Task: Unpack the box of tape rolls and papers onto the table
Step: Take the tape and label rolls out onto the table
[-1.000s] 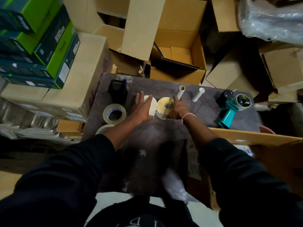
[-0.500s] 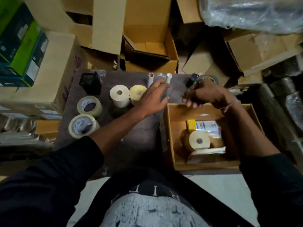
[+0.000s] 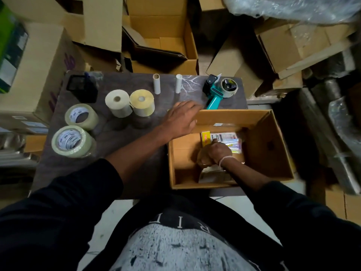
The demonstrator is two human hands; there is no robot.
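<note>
Cardboard cartons crowd the floor on all sides of a small dark table point(image 3: 117, 145); dim light, storeroom feel.

Nearest us, the open box point(image 3: 273, 145) sits at the table's right end. Our right hand point(image 3: 214, 154) is down inside it, fingers curled over something we cannot make out; whether it actually grips is not clear. Under the wrist lies a pale folded paper or packet point(image 3: 212, 174), and beyond the knuckles a printed plastic-wrapped pack point(image 3: 224, 138) with a yellow label. We judge both light and limp: the wrap likely slick, so pinch an edge or slide fingers beneath rather than squeeze the face.

Our left hand point(image 3: 180, 119) lies spread, palm down, over the box's left rim, apparently steadying it.

Already out, left of the box: two clear tape rolls point(image 3: 73, 140), then two paper rolls point(image 3: 130, 103) standing on end, touching. These look stiff and fairly weighty; best taken around the outside or through the core.

Farther back: two thin white tubes point(image 3: 156, 84), a black holder point(image 3: 83, 88), a teal tape dispenser point(image 3: 218, 91).
</note>
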